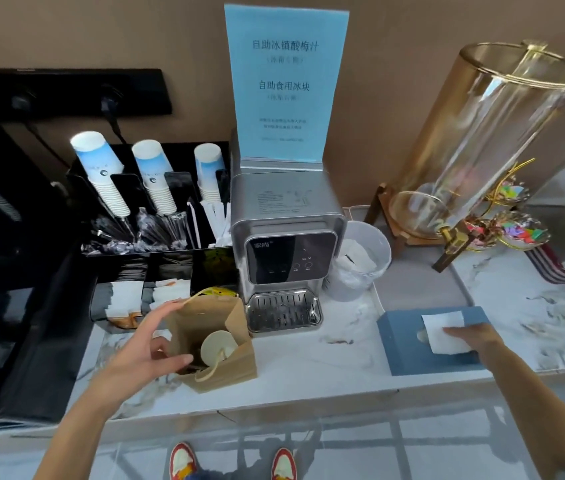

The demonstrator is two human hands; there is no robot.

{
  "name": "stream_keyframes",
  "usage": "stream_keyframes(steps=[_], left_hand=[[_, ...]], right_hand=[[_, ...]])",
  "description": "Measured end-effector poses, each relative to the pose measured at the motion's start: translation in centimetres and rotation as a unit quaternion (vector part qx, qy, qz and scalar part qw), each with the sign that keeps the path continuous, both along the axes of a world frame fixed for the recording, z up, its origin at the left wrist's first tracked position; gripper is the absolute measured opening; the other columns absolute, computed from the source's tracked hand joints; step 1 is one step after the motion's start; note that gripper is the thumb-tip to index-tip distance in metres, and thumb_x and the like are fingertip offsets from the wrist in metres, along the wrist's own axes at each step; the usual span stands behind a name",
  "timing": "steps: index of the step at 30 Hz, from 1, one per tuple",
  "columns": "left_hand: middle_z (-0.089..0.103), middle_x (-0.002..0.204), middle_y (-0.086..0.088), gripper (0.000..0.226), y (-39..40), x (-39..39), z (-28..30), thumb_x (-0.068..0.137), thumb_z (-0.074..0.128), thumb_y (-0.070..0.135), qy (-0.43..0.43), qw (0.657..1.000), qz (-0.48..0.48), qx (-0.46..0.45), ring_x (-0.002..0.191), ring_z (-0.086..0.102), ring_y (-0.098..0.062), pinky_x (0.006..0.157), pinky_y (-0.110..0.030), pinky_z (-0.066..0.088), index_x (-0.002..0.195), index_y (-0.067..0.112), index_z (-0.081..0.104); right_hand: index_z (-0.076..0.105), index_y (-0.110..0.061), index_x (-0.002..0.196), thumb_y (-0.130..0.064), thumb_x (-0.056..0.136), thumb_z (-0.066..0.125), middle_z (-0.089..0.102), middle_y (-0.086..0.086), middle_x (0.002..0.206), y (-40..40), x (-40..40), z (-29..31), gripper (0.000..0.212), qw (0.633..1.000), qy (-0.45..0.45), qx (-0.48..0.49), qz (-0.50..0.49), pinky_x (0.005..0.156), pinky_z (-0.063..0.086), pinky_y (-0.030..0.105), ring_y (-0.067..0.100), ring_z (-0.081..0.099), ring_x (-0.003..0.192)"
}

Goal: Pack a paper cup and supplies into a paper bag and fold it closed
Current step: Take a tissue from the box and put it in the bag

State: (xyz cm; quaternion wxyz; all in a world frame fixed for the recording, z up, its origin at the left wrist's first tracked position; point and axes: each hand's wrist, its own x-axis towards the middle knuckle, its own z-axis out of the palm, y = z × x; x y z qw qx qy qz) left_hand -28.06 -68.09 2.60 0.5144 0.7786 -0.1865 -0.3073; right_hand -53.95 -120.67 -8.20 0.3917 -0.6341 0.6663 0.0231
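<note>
A brown paper bag [220, 370] stands open on the marble counter [312, 355], in front of the water dispenser. Inside it lies a paper cup [217, 346], its pale round end facing up. My left hand [146, 344] holds the bag's left rim, fingers spread along its edge and thumb at the mouth. Over to the right, my right hand [471, 336] pinches a white tissue [445, 330] that sticks out of the blue tissue box [412, 344].
A black organiser [156, 237] at the back left holds stacks of blue-white cups [101, 168], stirrers, straws and napkins. The steel water dispenser [284, 237] stands in the middle, a white bucket [360, 261] beside it, a glass drink jar [482, 140] at right.
</note>
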Motion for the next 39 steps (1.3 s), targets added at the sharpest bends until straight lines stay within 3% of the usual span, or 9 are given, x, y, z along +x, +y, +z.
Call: stream_keyframes(steps=[3, 5, 8, 17, 20, 24, 29, 36, 39], left_hand=[[0.036, 0.146, 0.022, 0.08, 0.2, 0.2, -0.4, 0.078, 0.079, 0.001, -0.004, 1.0, -0.014, -0.013, 0.066, 0.057, -0.01, 0.072, -0.033, 0.055, 0.13, 0.051, 0.046], [0.031, 0.145, 0.032, 0.08, 0.3, 0.5, -0.8, 0.078, 0.079, 0.002, -0.012, 1.0, -0.023, -0.01, 0.067, 0.057, -0.011, 0.071, -0.033, 0.056, 0.132, 0.049, 0.045], [0.028, 0.145, 0.033, 0.08, 0.5, 0.9, -1.3, 0.078, 0.079, 0.002, -0.027, 0.999, -0.041, -0.009, 0.066, 0.058, -0.011, 0.066, -0.03, 0.057, 0.134, 0.045, 0.043], [0.016, 0.144, 0.04, 0.086, 1.5, 2.1, -1.7, 0.078, 0.08, 0.011, -0.02, 0.995, -0.099, 0.007, 0.071, 0.056, -0.008, 0.075, -0.037, 0.056, 0.138, 0.048, 0.031], [0.013, 0.148, 0.036, 0.089, 1.4, 2.3, -2.0, 0.078, 0.08, 0.015, -0.039, 0.994, -0.105, 0.007, 0.112, 0.057, -0.024, 0.097, -0.039, 0.049, 0.145, 0.039, 0.027], [0.01, 0.154, 0.02, 0.093, 1.1, 2.4, -2.4, 0.079, 0.078, 0.02, -0.041, 0.993, -0.113, 0.003, 0.128, 0.045, -0.038, 0.103, -0.035, 0.043, 0.15, 0.027, 0.02], [0.005, 0.154, 0.015, 0.096, 0.7, 2.4, -2.7, 0.08, 0.077, 0.021, -0.039, 0.991, -0.124, -0.005, 0.132, 0.023, 0.002, 0.087, 0.012, 0.018, 0.152, 0.019, 0.014], [-0.007, 0.159, 0.016, 0.103, 0.6, 2.1, -2.9, 0.08, 0.074, 0.018, -0.05, 0.988, -0.146, 0.016, 0.134, 0.03, -0.008, 0.101, -0.02, 0.04, 0.154, 0.023, 0.002], [-0.01, 0.157, 0.023, 0.104, 0.7, 2.3, -3.2, 0.079, 0.074, 0.02, -0.054, 0.987, -0.149, 0.017, 0.131, 0.04, -0.015, 0.087, -0.018, 0.045, 0.153, 0.028, 0.0]], right_hand=[[0.054, 0.008, 0.109, -0.01, 0.091, 0.064, 0.059, 0.023, 0.115, 2.5, 1.5, 3.1, 0.027, 0.988, -0.131, 0.065, -0.043, 0.076, 0.059, 0.043, 0.033, 0.052, 0.095], [0.048, 0.003, 0.12, -0.005, 0.093, 0.059, 0.058, 0.017, 0.106, 5.0, 2.7, 5.9, 0.03, 0.968, -0.212, 0.117, -0.067, 0.064, 0.061, 0.037, 0.03, 0.054, 0.096], [0.05, -0.001, 0.122, 0.0, 0.093, 0.055, 0.065, 0.017, 0.108, 9.9, 4.8, 10.0, 0.029, 0.955, -0.252, 0.157, -0.012, 0.084, 0.052, 0.046, 0.028, 0.061, 0.093], [0.064, -0.019, 0.119, -0.008, 0.095, 0.056, 0.075, 0.001, 0.111, 27.0, 12.6, 20.2, 0.028, 0.898, -0.321, 0.168, 0.251, 0.098, 0.051, 0.042, 0.021, 0.069, 0.107], [0.068, -0.035, 0.098, -0.008, 0.098, 0.051, 0.075, -0.009, 0.097, 32.7, 16.2, 22.6, 0.032, 0.867, -0.234, 0.06, 0.436, 0.081, 0.05, 0.012, 0.002, 0.068, 0.094], [0.064, -0.025, 0.107, -0.009, 0.089, 0.042, 0.063, 0.004, 0.111, 37.2, 20.0, 20.5, 0.032, 0.769, -0.006, -0.038, 0.638, 0.083, 0.052, 0.031, 0.021, 0.061, 0.101], [0.058, -0.003, 0.119, -0.014, 0.095, 0.046, 0.061, 0.015, 0.119, 39.7, 23.8, 15.5, 0.029, 0.75, 0.18, -0.028, 0.635, 0.085, 0.051, 0.038, 0.031, 0.063, 0.105], [0.059, -0.004, 0.125, -0.013, 0.097, 0.044, 0.061, 0.013, 0.131, 38.6, 27.1, 9.2, 0.033, 0.779, 0.242, -0.05, 0.576, 0.097, 0.047, 0.033, 0.026, 0.059, 0.118], [0.055, -0.007, 0.129, -0.012, 0.098, 0.042, 0.058, 0.013, 0.134, 38.6, 27.3, 7.7, 0.033, 0.789, 0.249, -0.039, 0.561, 0.101, 0.044, 0.033, 0.025, 0.056, 0.122]])
